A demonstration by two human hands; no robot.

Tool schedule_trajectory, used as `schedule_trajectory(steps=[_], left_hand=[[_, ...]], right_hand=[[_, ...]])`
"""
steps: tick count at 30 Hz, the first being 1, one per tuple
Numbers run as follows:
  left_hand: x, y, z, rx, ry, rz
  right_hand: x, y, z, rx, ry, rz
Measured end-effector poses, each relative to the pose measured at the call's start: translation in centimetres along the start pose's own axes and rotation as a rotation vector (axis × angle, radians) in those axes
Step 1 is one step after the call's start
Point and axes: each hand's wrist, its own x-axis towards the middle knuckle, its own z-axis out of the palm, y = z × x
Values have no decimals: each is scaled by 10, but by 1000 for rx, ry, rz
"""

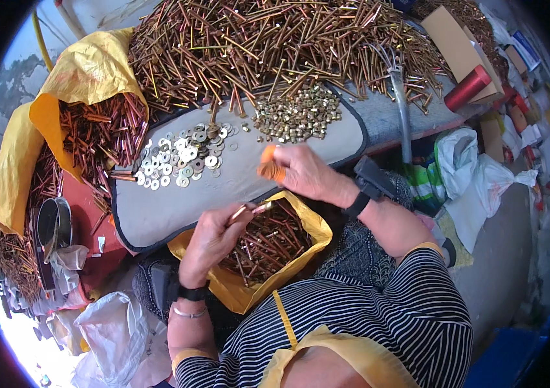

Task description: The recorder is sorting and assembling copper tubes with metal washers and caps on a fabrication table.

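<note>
My left hand (213, 238) is closed around a couple of metal bolts (262, 207) whose shiny ends stick out past the fingers. It hovers over the left rim of a yellow woven sack (317, 227). Inside that sack lie many loose bolts (268, 249). Orange covers wrap the fingertips of my right hand (307, 171), which hangs above the grey padded mat (191, 210). Its fingers are curled together, and anything between them is hidden. Just beyond it is a heap of small brass-coloured nuts (297, 113). Flat silvery washers (184, 155) are spread farther left on the mat.
A big pile of long bolts (275, 45) covers the far side of the table. At left, another yellow sack (97, 68) spills bolts. A metal scoop (55, 220) rests below it. At right are a red cylinder (467, 87), a cardboard box (459, 48) and white plastic bags (475, 187).
</note>
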Motion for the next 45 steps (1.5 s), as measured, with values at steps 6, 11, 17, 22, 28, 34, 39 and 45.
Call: schedule_trajectory(steps=[6, 11, 17, 22, 28, 34, 39, 45], left_hand=[[6, 1, -21, -772, 283, -167], [14, -14, -23, -1176, 265, -178], [15, -14, -24, -1062, 394, -205], [12, -22, -28, -1113, 333, -160], [15, -25, -24, -1131, 337, -165], [13, -20, -21, -1150, 330, -130], [6, -25, -31, -1149, 433, -35], [-5, -18, -52, -946, 650, 33]], right_hand=[[67, 64, -69, -611, 405, -169], [97, 98, -88, -1042, 211, -216], [92, 95, -97, -1075, 101, -191], [92, 92, -102, -1047, 182, -329], [78, 24, -80, -469, 302, -131], [53, -7, -20, 940, 221, 126], [48, -18, 6, 860, -37, 296], [42, -15, 24, -222, -45, -102]])
